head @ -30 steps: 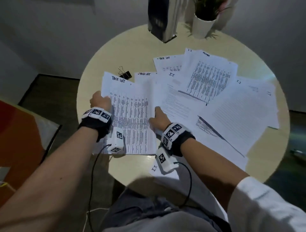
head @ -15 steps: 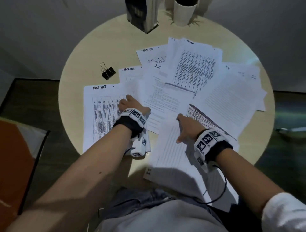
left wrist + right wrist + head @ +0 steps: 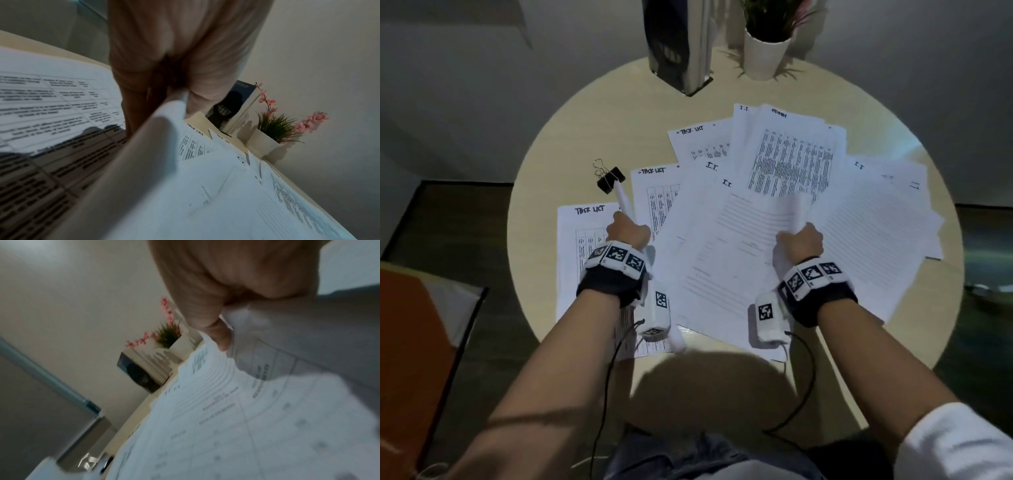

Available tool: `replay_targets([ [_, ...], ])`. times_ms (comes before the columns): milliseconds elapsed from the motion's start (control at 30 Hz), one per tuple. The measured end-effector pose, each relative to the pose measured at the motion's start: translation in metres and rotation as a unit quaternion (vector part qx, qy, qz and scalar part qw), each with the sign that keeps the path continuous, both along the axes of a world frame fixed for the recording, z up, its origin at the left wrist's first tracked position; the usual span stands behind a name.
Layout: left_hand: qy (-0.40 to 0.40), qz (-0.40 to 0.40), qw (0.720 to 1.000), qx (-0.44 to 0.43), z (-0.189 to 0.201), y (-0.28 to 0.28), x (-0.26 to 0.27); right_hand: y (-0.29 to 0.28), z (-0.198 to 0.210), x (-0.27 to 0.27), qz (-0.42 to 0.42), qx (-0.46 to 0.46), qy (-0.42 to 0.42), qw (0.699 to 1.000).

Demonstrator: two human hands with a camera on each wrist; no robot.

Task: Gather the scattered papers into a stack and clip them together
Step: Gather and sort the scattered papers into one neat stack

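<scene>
The left hand [image 3: 628,230] grips the edge of a lifted sheet [image 3: 625,202], curled so its long axis runs away from the wrist toward the binder clip [image 3: 610,179] just beyond the knuckles. The right hand [image 3: 798,241] pinches another sheet's [image 3: 739,240] corner; the remaining papers [image 3: 791,161] fan between and beyond both hands on the desk [image 3: 544,164]. I judge that lifting one-handed could crease pages or drag loose sheets off the desk's near edge.
</scene>
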State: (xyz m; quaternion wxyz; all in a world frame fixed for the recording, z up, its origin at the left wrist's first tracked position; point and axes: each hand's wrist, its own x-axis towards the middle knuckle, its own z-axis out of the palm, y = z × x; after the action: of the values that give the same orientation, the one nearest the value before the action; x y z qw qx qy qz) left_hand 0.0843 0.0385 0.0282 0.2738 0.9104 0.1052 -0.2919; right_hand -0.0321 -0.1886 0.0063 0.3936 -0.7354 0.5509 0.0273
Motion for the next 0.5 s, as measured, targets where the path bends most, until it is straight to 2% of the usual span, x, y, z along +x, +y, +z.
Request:
replay_targets([
  [100, 0.002, -0.01, 1.0, 0.009, 0.002, -0.002, 0.004, 0.036, -0.004, 0.007, -0.07, 0.013, 0.05, 0.996],
  [167, 0.01, -0.028, 0.999, 0.017, 0.004, -0.004, 0.007, 0.058, -0.005, 0.018, -0.105, 0.048, 0.018, 0.993],
  [233, 0.022, -0.054, 0.998, 0.024, 0.004, -0.004, 0.012, 0.074, -0.009, 0.035, -0.103, 0.095, -0.031, 0.99],
  [367, 0.031, -0.087, 0.995, 0.036, 0.001, -0.007, 0.017, 0.098, -0.003, 0.059, 0.047, 0.12, -0.024, 0.991],
  [500, 0.023, -0.101, 0.992, 0.066, 0.0, -0.013, 0.016, 0.112, 0.004, 0.061, 0.236, 0.036, 0.005, 0.971],
])
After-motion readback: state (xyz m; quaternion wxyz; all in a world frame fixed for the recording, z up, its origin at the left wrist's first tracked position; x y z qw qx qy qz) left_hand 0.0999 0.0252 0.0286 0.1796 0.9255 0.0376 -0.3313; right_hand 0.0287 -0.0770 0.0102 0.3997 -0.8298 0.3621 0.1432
